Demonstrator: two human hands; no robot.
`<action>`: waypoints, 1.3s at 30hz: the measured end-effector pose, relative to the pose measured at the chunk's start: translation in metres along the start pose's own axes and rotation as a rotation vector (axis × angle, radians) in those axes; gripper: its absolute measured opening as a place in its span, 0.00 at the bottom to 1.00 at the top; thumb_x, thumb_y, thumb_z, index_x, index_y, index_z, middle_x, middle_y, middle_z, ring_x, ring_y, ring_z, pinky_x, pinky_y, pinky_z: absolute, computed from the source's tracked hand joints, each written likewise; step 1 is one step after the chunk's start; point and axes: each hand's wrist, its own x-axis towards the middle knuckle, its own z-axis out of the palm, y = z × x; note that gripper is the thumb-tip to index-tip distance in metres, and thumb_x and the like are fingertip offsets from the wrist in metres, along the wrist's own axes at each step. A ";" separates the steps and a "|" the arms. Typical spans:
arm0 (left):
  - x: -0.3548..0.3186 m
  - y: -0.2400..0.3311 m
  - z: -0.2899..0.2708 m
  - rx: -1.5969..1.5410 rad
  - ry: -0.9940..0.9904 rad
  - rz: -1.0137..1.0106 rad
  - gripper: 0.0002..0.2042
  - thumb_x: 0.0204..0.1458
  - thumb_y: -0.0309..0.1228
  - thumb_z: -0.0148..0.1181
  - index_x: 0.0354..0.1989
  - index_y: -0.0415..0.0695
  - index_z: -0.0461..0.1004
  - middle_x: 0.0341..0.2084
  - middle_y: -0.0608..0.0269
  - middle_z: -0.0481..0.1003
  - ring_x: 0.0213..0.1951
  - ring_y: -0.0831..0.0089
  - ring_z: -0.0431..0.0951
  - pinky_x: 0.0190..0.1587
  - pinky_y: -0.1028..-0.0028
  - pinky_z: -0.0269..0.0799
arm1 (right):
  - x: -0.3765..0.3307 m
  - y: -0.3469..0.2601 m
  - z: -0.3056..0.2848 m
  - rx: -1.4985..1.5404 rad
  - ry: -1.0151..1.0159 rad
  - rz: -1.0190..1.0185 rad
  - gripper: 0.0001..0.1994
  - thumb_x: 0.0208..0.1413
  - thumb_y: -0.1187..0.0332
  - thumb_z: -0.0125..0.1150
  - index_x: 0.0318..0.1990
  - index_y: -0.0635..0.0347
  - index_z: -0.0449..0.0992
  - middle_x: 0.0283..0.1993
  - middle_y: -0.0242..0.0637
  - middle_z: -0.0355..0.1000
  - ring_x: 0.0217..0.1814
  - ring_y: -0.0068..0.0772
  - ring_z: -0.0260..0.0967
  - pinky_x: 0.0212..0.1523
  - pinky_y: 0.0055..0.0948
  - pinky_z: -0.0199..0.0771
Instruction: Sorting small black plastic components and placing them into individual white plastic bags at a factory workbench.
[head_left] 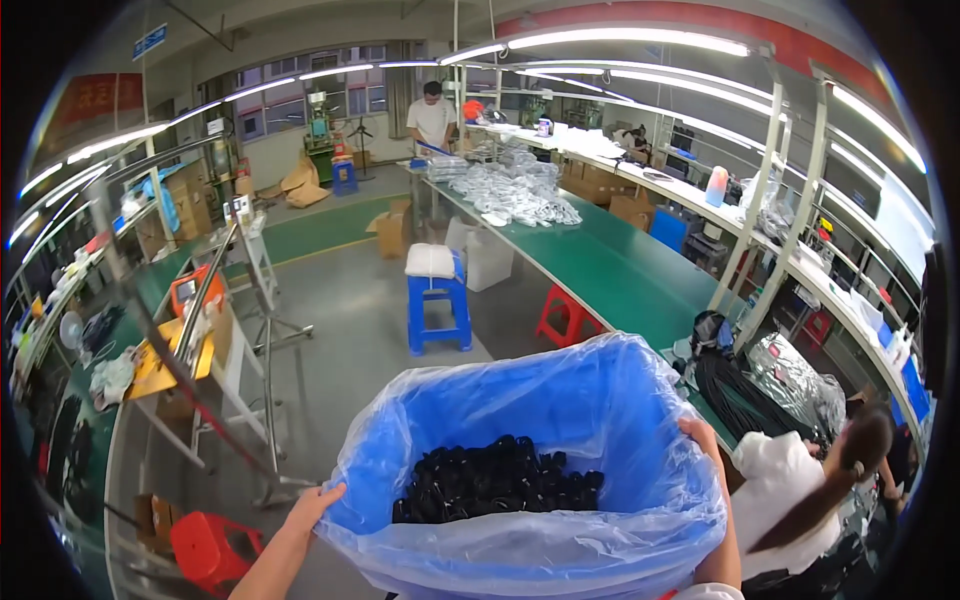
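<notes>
Bin: a blue plastic-lined bin point(600, 420) sits right before us, between our hands.
Contents: black cable bundles point(497, 480) piled at its bottom.
Left hand point(315, 503): our fingers clamped on the left rim.
Right hand point(700, 437): our fingers curled over the right rim.
Beyond: a blue stool point(438, 303) beside a long green workbench point(610, 270).

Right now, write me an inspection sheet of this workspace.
Surface: long green workbench runs away on the right; grey floor below.
Job's things: bin lined with a blue plastic bag, a heap of small black parts at its bottom.
Clutter: white bagged goods piled far along the bench; cardboard boxes on the floor.
Fingers: left hand grips the bag's left rim, right hand its right rim.
Cables: bundle of black cables on the bench at right.
Surroundings: blue stool, red stools, one person seated at right, another standing far off.
</notes>
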 end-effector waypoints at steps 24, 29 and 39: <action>0.573 0.346 0.329 -0.188 -1.231 -0.194 0.29 0.62 0.55 0.46 0.53 0.39 0.74 0.46 0.55 0.79 0.46 0.65 0.79 0.53 0.64 0.73 | 0.282 -0.099 0.119 -0.352 0.425 0.014 0.20 0.55 0.54 0.61 0.41 0.67 0.78 0.36 0.33 0.75 0.39 0.24 0.70 0.41 0.27 0.67; 0.667 0.344 0.384 -0.369 -1.520 -0.504 0.25 0.63 0.51 0.46 0.48 0.39 0.76 0.42 0.55 0.80 0.43 0.64 0.81 0.51 0.64 0.75 | 0.324 -0.127 0.191 -0.418 0.554 0.054 0.21 0.55 0.54 0.62 0.42 0.67 0.78 0.36 0.33 0.75 0.40 0.24 0.70 0.42 0.27 0.67; 0.749 0.348 0.478 -0.304 -1.576 -0.905 0.18 0.61 0.42 0.49 0.44 0.38 0.76 0.37 0.54 0.81 0.39 0.62 0.82 0.48 0.62 0.77 | 0.407 -0.202 0.306 -0.543 0.921 0.148 0.22 0.55 0.54 0.62 0.43 0.68 0.78 0.37 0.33 0.75 0.41 0.25 0.70 0.43 0.26 0.67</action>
